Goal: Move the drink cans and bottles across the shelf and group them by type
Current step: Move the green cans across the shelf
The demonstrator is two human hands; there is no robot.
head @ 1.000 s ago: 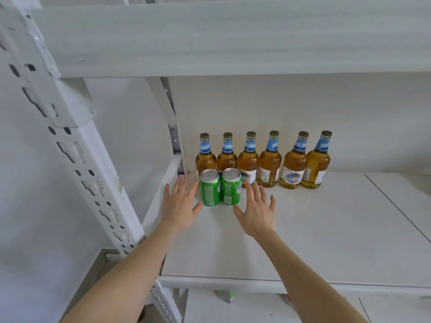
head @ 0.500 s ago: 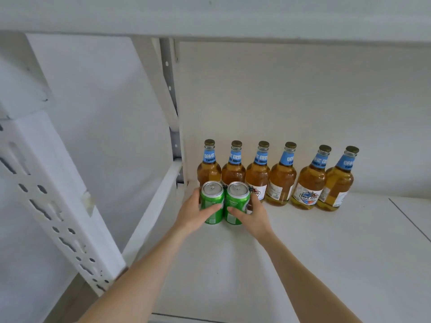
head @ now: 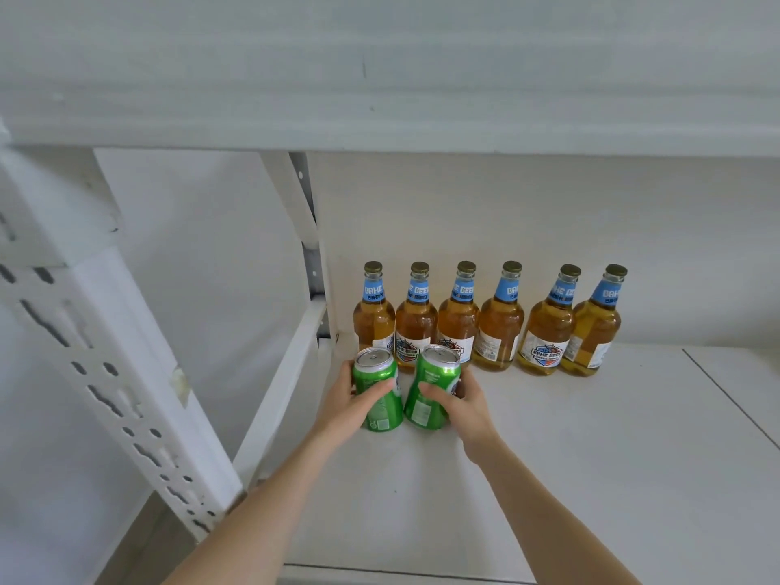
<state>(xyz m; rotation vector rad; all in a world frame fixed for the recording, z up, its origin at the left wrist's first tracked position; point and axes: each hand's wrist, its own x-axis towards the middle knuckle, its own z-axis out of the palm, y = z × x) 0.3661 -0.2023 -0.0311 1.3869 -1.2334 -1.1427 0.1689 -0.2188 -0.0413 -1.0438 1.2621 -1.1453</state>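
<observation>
White shelf board (head: 591, 458), flat, thin seam line (head: 726, 394) across it near right side. White side rail (head: 278, 399) along left edge. Six amber beer bottles (head: 498, 331) upright in one row along back wall, at left end of board, blue neck labels. Just in front of three leftmost bottles: left green can (head: 380, 399) and right green can (head: 432, 394), both tilted, tops apart, bottoms close together. Whether bottoms rest on board, cannot tell.

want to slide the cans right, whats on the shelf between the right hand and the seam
Nothing: the head view shows bare shelf from the right hand to the seam; the bottles stand behind.
</observation>
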